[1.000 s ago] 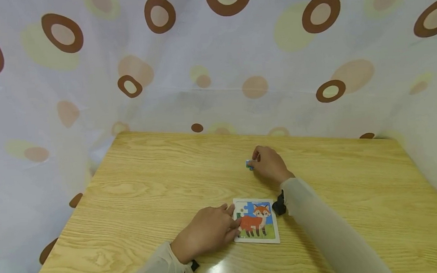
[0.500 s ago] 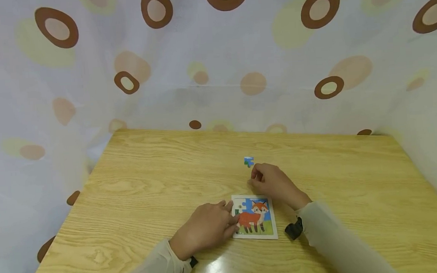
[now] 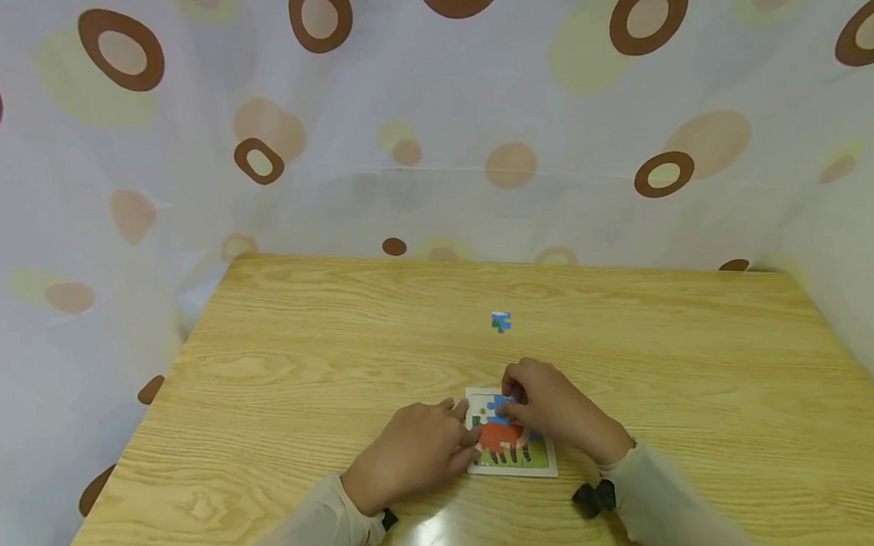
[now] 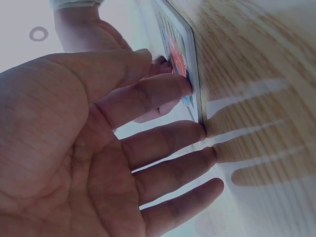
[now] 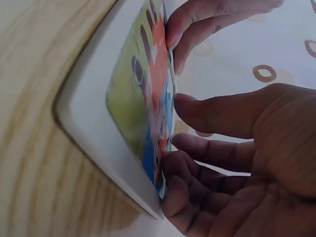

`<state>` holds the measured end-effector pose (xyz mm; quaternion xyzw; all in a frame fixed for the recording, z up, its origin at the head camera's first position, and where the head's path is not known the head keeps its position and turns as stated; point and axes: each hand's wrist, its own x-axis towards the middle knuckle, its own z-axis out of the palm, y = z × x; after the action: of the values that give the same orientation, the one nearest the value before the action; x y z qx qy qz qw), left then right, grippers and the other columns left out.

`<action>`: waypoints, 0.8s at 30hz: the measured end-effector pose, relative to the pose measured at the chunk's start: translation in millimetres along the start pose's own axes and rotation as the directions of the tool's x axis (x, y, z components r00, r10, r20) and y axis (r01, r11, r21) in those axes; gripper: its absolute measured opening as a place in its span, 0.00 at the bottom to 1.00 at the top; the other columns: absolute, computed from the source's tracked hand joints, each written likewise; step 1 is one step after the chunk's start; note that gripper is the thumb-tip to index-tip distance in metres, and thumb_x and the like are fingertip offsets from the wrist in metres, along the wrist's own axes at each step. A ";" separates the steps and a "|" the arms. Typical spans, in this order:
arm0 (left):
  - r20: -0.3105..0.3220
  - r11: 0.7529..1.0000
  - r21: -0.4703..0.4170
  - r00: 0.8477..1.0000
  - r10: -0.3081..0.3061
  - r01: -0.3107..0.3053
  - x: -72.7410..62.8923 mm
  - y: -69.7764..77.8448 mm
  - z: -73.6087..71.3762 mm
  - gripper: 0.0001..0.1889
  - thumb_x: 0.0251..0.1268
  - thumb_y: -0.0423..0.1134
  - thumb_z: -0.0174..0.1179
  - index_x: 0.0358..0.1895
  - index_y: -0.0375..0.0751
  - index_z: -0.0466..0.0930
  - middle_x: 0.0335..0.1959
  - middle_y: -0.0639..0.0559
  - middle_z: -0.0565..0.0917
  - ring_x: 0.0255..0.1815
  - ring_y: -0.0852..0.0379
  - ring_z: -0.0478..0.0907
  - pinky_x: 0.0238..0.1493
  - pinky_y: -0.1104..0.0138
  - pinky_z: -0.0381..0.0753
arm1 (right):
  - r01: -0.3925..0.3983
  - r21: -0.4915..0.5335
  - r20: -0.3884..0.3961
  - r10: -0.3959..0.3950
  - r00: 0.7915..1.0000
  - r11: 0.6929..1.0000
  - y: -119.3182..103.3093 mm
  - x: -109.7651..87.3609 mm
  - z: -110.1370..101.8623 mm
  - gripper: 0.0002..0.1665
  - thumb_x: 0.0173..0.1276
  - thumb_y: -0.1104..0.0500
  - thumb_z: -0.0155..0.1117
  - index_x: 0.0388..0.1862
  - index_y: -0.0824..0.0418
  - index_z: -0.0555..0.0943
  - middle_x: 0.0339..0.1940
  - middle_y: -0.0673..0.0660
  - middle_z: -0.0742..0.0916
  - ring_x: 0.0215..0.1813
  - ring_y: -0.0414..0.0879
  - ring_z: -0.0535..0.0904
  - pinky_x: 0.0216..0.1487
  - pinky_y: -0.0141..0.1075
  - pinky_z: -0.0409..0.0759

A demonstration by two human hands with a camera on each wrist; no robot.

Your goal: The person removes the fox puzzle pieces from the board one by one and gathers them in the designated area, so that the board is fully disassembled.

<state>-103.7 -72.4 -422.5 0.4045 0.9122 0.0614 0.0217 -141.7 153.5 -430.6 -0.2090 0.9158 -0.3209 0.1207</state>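
Observation:
A fox jigsaw puzzle (image 3: 504, 451) in a white frame lies flat on the wooden table. Its upper left corner shows bare white backing. My left hand (image 3: 418, 448) rests straight fingers on the frame's left edge; the left wrist view shows the fingertips (image 4: 183, 85) right at the rim. Over the puzzle's upper right part is my right hand (image 3: 545, 396), covering the fox's head in the head view. In the right wrist view its thumb (image 5: 212, 114) touches the picture, with nothing between thumb and forefinger. A loose blue and green puzzle piece (image 3: 501, 321) lies beyond the puzzle.
The wooden table (image 3: 320, 330) reaches back to a white curtain (image 3: 432, 198) with brown and yellow ovals. Black straps with small cameras (image 3: 593, 497) sit at the wrists. Light glares on the tabletop near the front.
My right hand has let go of the loose piece, leaving it on the table, and has come back toward me over the puzzle. The left hand has stayed at the frame's left edge.

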 end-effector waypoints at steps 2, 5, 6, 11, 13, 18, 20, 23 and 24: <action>0.008 1.000 0.001 1.000 -0.002 0.002 0.7 0.1 0.0 0.13 0.74 0.49 0.62 0.53 0.54 0.92 0.61 0.43 0.84 0.59 0.48 0.84 0.45 0.57 0.87 | 0.000 -0.022 0.006 0.001 1.000 1.000 -0.6 -2.2 0.8 0.11 0.66 0.64 0.75 0.38 0.63 0.79 0.34 0.53 0.78 0.34 0.44 0.72 0.36 0.38 0.75; 0.021 1.000 -0.007 1.000 -0.013 0.013 1.6 -0.2 -0.1 0.13 0.75 0.50 0.61 0.54 0.54 0.91 0.62 0.42 0.83 0.61 0.47 0.83 0.48 0.56 0.86 | 0.011 -0.037 0.016 -0.010 1.000 0.999 -1.0 -4.2 2.1 0.14 0.65 0.66 0.75 0.41 0.64 0.77 0.37 0.54 0.76 0.35 0.45 0.71 0.37 0.38 0.75; 0.023 1.000 -0.007 1.000 -0.016 0.016 1.8 -0.3 -0.1 0.14 0.75 0.50 0.61 0.54 0.55 0.91 0.62 0.42 0.83 0.61 0.47 0.83 0.48 0.56 0.86 | 0.015 -0.041 0.017 -0.014 1.000 0.999 -1.1 -4.5 2.4 0.15 0.65 0.66 0.75 0.41 0.64 0.76 0.37 0.54 0.76 0.36 0.45 0.71 0.37 0.38 0.75; 0.020 1.000 -0.019 1.000 -0.016 0.016 1.3 -0.7 -0.2 0.13 0.75 0.50 0.62 0.53 0.55 0.92 0.62 0.43 0.83 0.61 0.47 0.82 0.47 0.57 0.86 | 0.006 -0.043 0.016 -0.005 1.000 0.999 -1.8 -4.2 3.9 0.15 0.64 0.68 0.74 0.41 0.62 0.75 0.36 0.54 0.73 0.33 0.45 0.68 0.33 0.35 0.73; 0.016 1.000 -0.021 1.000 -0.011 0.011 0.9 -0.8 -0.2 0.13 0.75 0.50 0.62 0.53 0.54 0.92 0.62 0.43 0.83 0.61 0.47 0.83 0.46 0.57 0.87 | 0.000 -0.041 0.016 0.001 1.000 0.999 -2.2 -4.4 4.3 0.15 0.64 0.68 0.74 0.40 0.62 0.74 0.36 0.54 0.72 0.32 0.45 0.68 0.32 0.35 0.72; 0.012 1.000 -0.023 1.000 -0.013 0.014 0.9 -0.9 -0.2 0.13 0.74 0.50 0.62 0.52 0.54 0.92 0.62 0.43 0.83 0.61 0.48 0.83 0.47 0.58 0.86 | -0.002 -0.035 0.011 0.003 1.000 0.999 -3.2 -5.5 5.3 0.15 0.65 0.69 0.74 0.39 0.61 0.74 0.37 0.54 0.72 0.32 0.45 0.68 0.31 0.35 0.73; 0.017 0.999 -0.029 1.000 -0.020 0.021 1.1 -0.9 -0.1 0.13 0.74 0.50 0.62 0.53 0.54 0.92 0.62 0.43 0.83 0.61 0.48 0.83 0.48 0.57 0.86 | 0.002 -0.043 0.006 -0.001 1.000 0.999 -3.5 -5.6 5.6 0.15 0.64 0.69 0.74 0.40 0.61 0.75 0.38 0.54 0.73 0.34 0.45 0.70 0.33 0.35 0.75; 0.025 0.999 -0.033 0.999 -0.026 0.027 1.0 -0.9 -0.2 0.13 0.75 0.50 0.62 0.53 0.54 0.92 0.62 0.43 0.83 0.62 0.48 0.82 0.49 0.57 0.86 | 0.012 -0.068 -0.004 -0.012 1.000 0.998 -3.7 -5.3 6.0 0.15 0.64 0.68 0.75 0.41 0.61 0.76 0.39 0.54 0.75 0.36 0.45 0.71 0.37 0.38 0.77; 0.026 0.999 -0.034 0.999 -0.028 0.029 0.7 -0.9 -0.3 0.13 0.75 0.50 0.62 0.53 0.54 0.92 0.62 0.43 0.83 0.62 0.48 0.82 0.49 0.57 0.86 | 0.017 -0.075 -0.006 -0.018 1.000 0.997 -3.6 -5.1 6.2 0.14 0.64 0.68 0.75 0.41 0.61 0.77 0.38 0.53 0.75 0.37 0.45 0.72 0.38 0.39 0.77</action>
<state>-104.8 -72.5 -422.2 0.3919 0.9163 0.0718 0.0411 -133.9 150.0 -432.6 -0.2204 0.9257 -0.2882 0.1070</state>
